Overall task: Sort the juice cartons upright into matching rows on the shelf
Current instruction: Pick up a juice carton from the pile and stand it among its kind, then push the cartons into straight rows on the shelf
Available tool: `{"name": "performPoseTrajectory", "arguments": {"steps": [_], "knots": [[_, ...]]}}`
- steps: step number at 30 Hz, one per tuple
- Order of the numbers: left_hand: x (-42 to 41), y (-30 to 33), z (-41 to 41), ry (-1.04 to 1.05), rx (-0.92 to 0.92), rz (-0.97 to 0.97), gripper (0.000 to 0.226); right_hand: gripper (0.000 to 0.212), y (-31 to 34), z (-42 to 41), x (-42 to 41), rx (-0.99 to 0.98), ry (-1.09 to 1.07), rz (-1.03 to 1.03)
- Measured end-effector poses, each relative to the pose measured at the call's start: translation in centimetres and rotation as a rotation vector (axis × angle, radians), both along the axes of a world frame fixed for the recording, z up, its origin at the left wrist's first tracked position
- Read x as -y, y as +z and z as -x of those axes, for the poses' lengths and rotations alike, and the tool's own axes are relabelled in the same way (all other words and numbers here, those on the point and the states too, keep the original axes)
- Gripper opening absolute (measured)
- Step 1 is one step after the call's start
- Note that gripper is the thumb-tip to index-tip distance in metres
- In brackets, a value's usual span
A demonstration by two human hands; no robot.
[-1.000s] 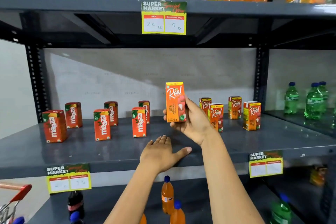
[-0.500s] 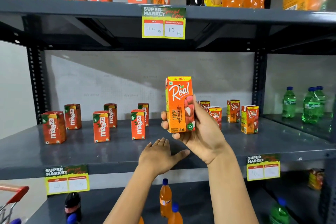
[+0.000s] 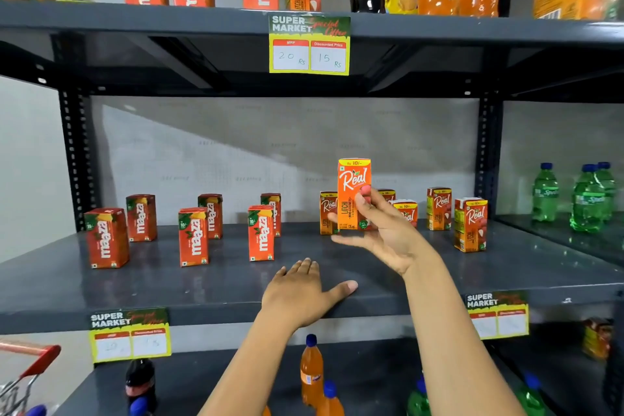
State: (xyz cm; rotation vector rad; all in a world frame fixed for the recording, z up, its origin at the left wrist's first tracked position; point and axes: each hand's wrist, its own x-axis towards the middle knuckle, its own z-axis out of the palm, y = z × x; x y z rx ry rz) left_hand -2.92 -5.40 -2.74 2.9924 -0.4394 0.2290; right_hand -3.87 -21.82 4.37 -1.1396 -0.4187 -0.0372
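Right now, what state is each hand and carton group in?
Right hand: holding the Real Litchi carton upright.
Left hand: flat on the shelf edge, empty.
Maaza cartons: upright, two staggered rows, left.
Real cartons: upright, on the shelf's right part.

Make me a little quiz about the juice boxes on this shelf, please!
1. True or false: the Real carton in the right hand is upright.
2. Which boxes stand on the left part of the middle shelf? A) Maaza cartons B) green bottles C) Fanta bottles
3. Fill in: the left hand lies flat on the shelf's front ____.

Key
1. True. The fingers hold it with the Real name the right way up.
2. A. Six Maaza cartons stand there in two rows.
3. Edge. It holds nothing.
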Motion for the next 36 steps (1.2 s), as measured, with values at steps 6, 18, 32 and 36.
{"name": "performPoseTrajectory", "arguments": {"steps": [6,18,32,36], "knots": [[0.0,0.1,-0.1,0.001,-0.009,-0.014,0.102,0.045,-0.7,-6.0,0.9,-0.037,-0.179,0.361],[0.1,0.2,-0.2,-0.003,-0.008,-0.011,0.101,0.075,-3.6,-8.8,1.9,-0.174,-0.295,0.712],[-13.0,1.3,-0.8,0.563,0.295,0.600,0.056,0.072,-4.7,-0.6,-8.5,-0.080,-0.719,1.148],[-15.1,2.4,-3.6,0.715,0.150,0.749,0.096,0.091,-4.6,-4.9,-15.6,-0.138,-0.564,1.092]]}}
